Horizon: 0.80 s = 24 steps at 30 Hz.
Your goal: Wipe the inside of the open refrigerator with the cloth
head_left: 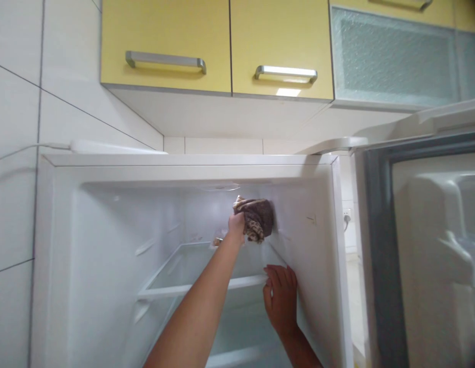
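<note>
Deep inside an open fridge [191, 160], my left hand [236, 225] is closed on a bunched brown patterned cloth [259, 217]. The cloth is up against the right inner wall near the back, above the glass shelf [176, 271]. My right hand [281, 294] is at the front right corner of that shelf, fingers bent over its white front edge and thumb lower down. Part of its grip is hidden. Behind my left wrist, a small clear-wrapped item [217, 242] lies at the back of the shelf; its kind I cannot make out.
The fridge door [383, 245] stands wide to the right, with door bins inside. Yellow cabinets [164, 30] with metal handles hang above the fridge. A lower shelf [245, 355] shows beneath. White tiled wall [15, 204] borders the left, and a wall socket [347, 214] appears through the hinge gap.
</note>
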Each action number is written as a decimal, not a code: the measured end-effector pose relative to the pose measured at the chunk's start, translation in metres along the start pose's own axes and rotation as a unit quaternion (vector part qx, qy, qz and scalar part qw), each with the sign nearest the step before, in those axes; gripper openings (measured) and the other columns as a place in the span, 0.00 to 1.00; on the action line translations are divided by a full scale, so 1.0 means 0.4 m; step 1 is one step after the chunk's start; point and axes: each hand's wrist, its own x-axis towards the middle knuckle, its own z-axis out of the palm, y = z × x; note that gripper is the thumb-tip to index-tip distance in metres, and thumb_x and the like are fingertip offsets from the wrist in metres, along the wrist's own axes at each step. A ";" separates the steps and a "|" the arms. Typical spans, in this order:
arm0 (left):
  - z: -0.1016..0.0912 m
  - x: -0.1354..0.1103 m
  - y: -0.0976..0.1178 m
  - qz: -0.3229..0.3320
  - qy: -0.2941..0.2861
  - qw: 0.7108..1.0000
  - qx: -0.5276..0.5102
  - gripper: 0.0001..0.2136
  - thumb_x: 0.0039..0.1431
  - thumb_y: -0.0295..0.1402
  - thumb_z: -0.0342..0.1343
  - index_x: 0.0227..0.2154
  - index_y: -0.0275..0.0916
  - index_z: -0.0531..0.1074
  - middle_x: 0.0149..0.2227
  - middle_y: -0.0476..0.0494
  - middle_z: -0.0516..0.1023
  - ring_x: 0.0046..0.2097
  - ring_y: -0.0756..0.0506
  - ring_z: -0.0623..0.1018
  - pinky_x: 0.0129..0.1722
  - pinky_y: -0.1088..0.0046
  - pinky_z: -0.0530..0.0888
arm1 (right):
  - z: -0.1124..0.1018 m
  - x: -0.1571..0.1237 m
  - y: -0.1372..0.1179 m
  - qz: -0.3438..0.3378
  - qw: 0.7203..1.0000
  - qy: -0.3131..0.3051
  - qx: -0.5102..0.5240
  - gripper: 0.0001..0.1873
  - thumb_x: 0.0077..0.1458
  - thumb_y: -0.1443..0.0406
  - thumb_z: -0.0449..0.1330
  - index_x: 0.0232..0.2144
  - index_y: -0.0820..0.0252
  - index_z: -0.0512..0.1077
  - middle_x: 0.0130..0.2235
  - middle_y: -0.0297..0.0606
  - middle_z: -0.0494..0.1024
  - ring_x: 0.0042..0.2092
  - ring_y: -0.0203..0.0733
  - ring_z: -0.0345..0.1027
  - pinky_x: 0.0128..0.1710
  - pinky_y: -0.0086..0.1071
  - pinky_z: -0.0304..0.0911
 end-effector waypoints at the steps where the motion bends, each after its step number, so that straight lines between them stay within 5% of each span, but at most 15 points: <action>1: 0.021 -0.028 0.000 0.012 -0.011 1.000 0.014 0.19 0.64 0.33 0.45 0.57 0.38 0.67 0.46 0.37 0.82 0.46 0.42 0.82 0.43 0.63 0.80 | -0.006 0.003 -0.003 -0.001 1.000 -0.006 -0.008 0.17 0.58 0.75 0.50 0.47 0.58 0.69 0.45 0.40 0.76 0.49 0.46 0.67 0.61 0.54 0.56; 7: 0.147 -0.201 0.023 0.115 -0.089 0.979 0.140 0.20 0.54 0.26 0.52 0.50 0.39 0.75 0.53 0.39 0.81 0.58 0.40 0.77 0.60 0.62 0.71 | -0.090 0.016 -0.066 -0.012 0.996 -0.027 -0.082 0.24 0.55 0.73 0.54 0.55 0.66 0.67 0.55 0.52 0.74 0.59 0.55 0.63 0.59 0.54 0.61; 11: 0.158 -0.286 0.065 0.158 -0.103 0.958 0.218 0.24 0.55 0.25 0.50 0.55 0.37 0.72 0.57 0.34 0.78 0.60 0.38 0.74 0.62 0.61 0.68 | -0.172 0.041 -0.146 0.000 0.991 -0.064 -0.119 0.21 0.52 0.76 0.56 0.47 0.59 0.75 0.46 0.45 0.80 0.53 0.55 0.69 0.58 0.51 0.62; 14: 0.141 -0.322 0.097 0.166 -0.128 0.941 0.266 0.24 0.56 0.29 0.52 0.57 0.37 0.70 0.55 0.32 0.79 0.59 0.36 0.76 0.60 0.60 0.70 | -0.206 0.084 -0.187 -0.039 0.989 -0.068 -0.128 0.23 0.53 0.74 0.57 0.50 0.58 0.76 0.48 0.46 0.81 0.54 0.55 0.70 0.61 0.49 0.61; 18: 0.116 -0.322 0.143 0.177 -0.173 0.918 0.309 0.21 0.58 0.38 0.55 0.53 0.37 0.73 0.50 0.32 0.81 0.54 0.33 0.79 0.55 0.57 0.73 | -0.191 0.165 -0.196 -0.104 0.971 -0.134 -0.166 0.26 0.57 0.74 0.55 0.57 0.59 0.73 0.55 0.48 0.79 0.58 0.58 0.68 0.65 0.55 0.54; 24: 0.082 -0.290 0.182 0.225 -0.192 0.906 0.301 0.21 0.63 0.46 0.55 0.54 0.41 0.71 0.57 0.38 0.75 0.56 0.40 0.76 0.58 0.54 0.72 | -0.098 0.297 -0.144 -0.042 0.933 -0.207 -0.292 0.31 0.59 0.76 0.50 0.64 0.71 0.63 0.66 0.57 0.63 0.68 0.61 0.56 0.68 0.59 0.49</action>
